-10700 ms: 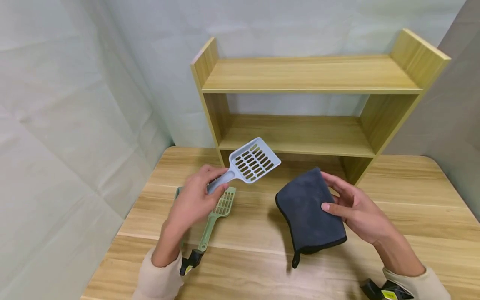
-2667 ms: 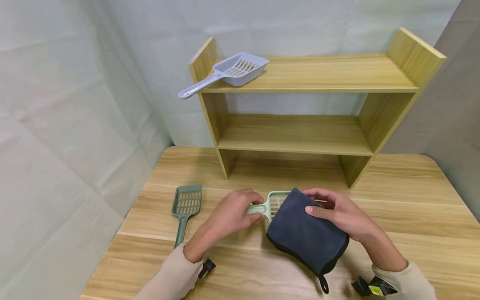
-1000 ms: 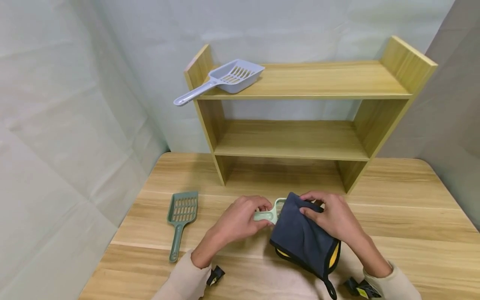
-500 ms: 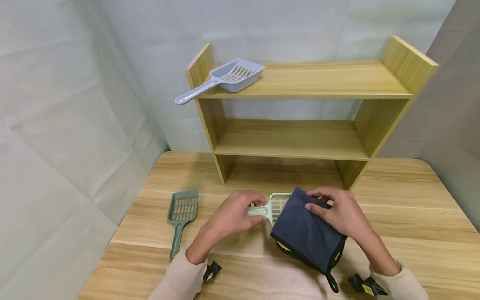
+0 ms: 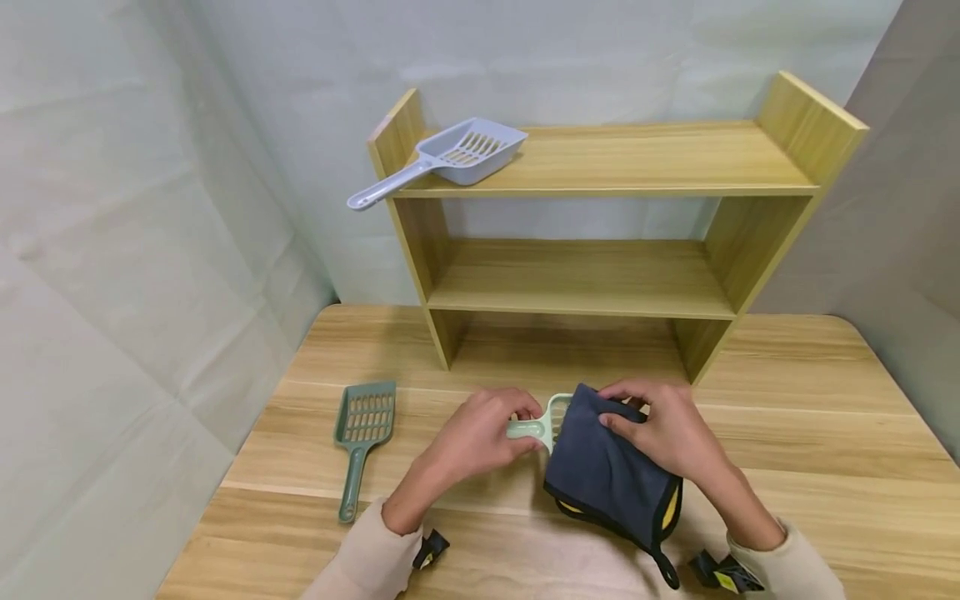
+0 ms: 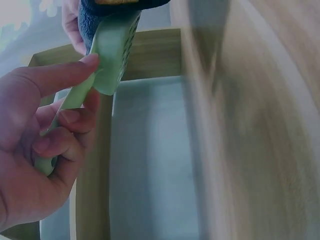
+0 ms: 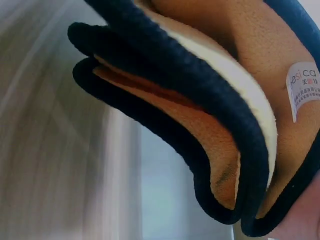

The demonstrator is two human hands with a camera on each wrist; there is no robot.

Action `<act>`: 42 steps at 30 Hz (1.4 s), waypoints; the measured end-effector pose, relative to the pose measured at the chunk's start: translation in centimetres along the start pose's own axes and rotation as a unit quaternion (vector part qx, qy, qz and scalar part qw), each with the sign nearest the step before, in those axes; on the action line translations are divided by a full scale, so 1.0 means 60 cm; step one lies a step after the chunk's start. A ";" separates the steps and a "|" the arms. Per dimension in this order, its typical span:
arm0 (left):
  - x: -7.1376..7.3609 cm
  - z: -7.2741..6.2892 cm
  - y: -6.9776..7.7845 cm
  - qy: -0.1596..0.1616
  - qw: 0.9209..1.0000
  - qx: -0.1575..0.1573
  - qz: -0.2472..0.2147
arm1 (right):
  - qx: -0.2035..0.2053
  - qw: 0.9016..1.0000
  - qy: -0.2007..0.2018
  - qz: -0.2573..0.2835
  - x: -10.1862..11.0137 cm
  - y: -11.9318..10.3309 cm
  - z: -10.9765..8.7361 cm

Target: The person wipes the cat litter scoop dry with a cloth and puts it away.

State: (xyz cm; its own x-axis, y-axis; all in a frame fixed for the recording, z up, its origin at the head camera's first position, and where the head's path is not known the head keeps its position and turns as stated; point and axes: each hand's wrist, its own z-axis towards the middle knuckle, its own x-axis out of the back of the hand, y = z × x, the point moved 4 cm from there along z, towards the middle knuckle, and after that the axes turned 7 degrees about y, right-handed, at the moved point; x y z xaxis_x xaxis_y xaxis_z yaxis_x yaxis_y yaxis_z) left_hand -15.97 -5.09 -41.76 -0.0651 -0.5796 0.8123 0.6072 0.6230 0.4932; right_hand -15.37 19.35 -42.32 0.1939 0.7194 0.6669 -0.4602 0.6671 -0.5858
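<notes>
My left hand (image 5: 487, 432) grips the handle of a light green slotted litter scoop (image 5: 529, 429), thumb on one side and curled fingers on the other in the left wrist view. A folded dark grey cloth (image 5: 603, 467) with black edging and a yellow inner side covers most of the scoop's head. Pinching the cloth by its upper right part is my right hand (image 5: 667, 427). Up close in the right wrist view, the cloth's folded layers (image 7: 200, 125) show orange-yellow pile and a white label. A darker green scoop (image 5: 365, 429) lies on the table at left.
A wooden shelf unit (image 5: 581, 302) stands at the back of the wooden table (image 5: 817, 433). On its top board, at the left end, rests a lavender scoop (image 5: 472, 154), its handle sticking out past the side panel. Pale fabric (image 5: 135, 250) hangs behind and to the left.
Earlier, the lavender scoop went from my left hand to the top shelf, and my left hand took the light green one from the table. Lately the scoop and cloth shift slightly back and forth together.
</notes>
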 end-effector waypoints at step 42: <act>0.018 0.000 -0.010 0.022 0.999 0.014 -0.025 | 0.009 1.000 0.013 -0.014 0.024 0.006 0.003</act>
State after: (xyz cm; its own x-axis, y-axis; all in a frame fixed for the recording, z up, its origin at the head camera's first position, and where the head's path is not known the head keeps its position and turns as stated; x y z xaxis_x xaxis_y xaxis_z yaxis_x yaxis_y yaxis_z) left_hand -16.40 -6.08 -41.16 -0.0600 -0.6321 0.7725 0.5822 0.6065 0.5415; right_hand -15.40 20.60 -41.50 0.2297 0.7057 0.6703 -0.4692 0.6837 -0.5590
